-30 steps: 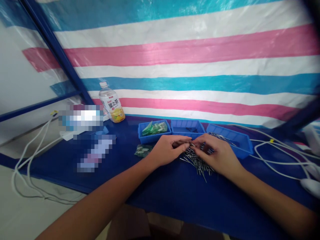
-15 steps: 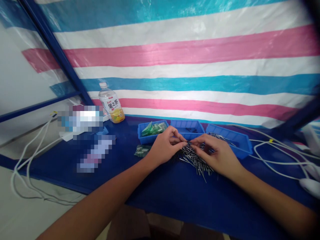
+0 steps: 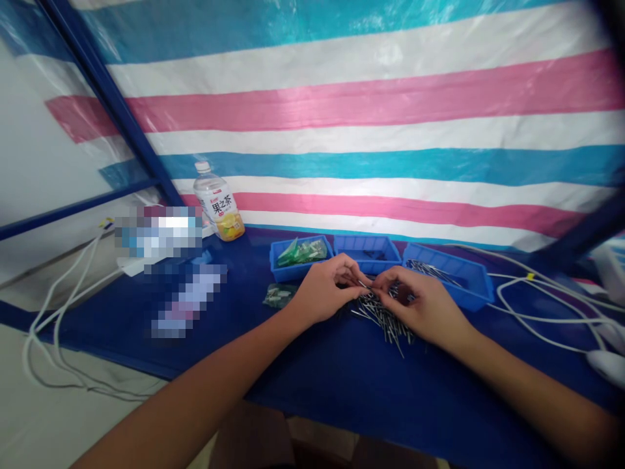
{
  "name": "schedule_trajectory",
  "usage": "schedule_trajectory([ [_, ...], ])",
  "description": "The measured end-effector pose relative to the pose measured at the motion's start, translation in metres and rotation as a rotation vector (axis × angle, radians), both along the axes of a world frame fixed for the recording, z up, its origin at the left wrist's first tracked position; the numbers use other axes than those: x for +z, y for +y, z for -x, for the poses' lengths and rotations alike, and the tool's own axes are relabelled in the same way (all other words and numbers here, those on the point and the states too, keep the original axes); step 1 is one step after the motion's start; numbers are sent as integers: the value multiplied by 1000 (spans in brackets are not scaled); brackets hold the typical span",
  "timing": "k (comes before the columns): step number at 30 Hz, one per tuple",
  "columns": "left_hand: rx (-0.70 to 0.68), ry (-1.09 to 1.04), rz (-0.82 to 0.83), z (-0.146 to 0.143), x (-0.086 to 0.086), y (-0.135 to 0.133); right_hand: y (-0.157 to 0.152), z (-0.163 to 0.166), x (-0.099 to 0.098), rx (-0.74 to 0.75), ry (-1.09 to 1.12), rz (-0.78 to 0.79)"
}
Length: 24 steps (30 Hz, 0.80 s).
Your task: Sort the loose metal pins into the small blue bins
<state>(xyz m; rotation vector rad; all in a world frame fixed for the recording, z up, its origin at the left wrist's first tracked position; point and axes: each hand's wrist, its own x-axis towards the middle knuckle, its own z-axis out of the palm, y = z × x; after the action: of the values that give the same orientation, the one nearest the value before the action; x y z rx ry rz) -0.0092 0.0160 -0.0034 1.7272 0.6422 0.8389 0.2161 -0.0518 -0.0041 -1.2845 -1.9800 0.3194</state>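
Over a loose pile of thin metal rods [image 3: 388, 322], my left hand [image 3: 328, 286] and my right hand [image 3: 424, 301] meet with their fingertips almost touching. A slim silvery rod [image 3: 364, 284] shows between the left thumb and fingers, its tip pointing at the right hand. The right thumb and forefinger are pinched at the rod's other end; whether a second small part is there is too small to tell. Behind my right hand, a blue bin [image 3: 471, 283] contains more rods like those in the pile.
Another blue bin [image 3: 276, 264] contains green plastic packets; a middle blue bin [image 3: 364, 264] has small dark pieces. A clear bag [image 3: 279, 296] lies left of my hand. A drink bottle [image 3: 219, 205] stands at the back left. White cables [image 3: 512, 296] and a white mouse [image 3: 605, 366] lie at right.
My fingertips have lifted slightly from the top of the pile, and the slim rod now shows between them. The bins and the bottle stay put.
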Motion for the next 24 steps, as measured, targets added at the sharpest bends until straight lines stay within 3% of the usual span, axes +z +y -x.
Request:
schedule_trajectory([
  [14, -37, -75, -25, -3, -3, -2, -4, 5, 2, 34, 79, 87],
  [20, 54, 38, -136, -1, 5, -4, -3, -1, 3, -64, 17, -49],
  [24, 37, 128, -161, 1, 9, -7, 0, -4, 3, -73, -16, -123],
])
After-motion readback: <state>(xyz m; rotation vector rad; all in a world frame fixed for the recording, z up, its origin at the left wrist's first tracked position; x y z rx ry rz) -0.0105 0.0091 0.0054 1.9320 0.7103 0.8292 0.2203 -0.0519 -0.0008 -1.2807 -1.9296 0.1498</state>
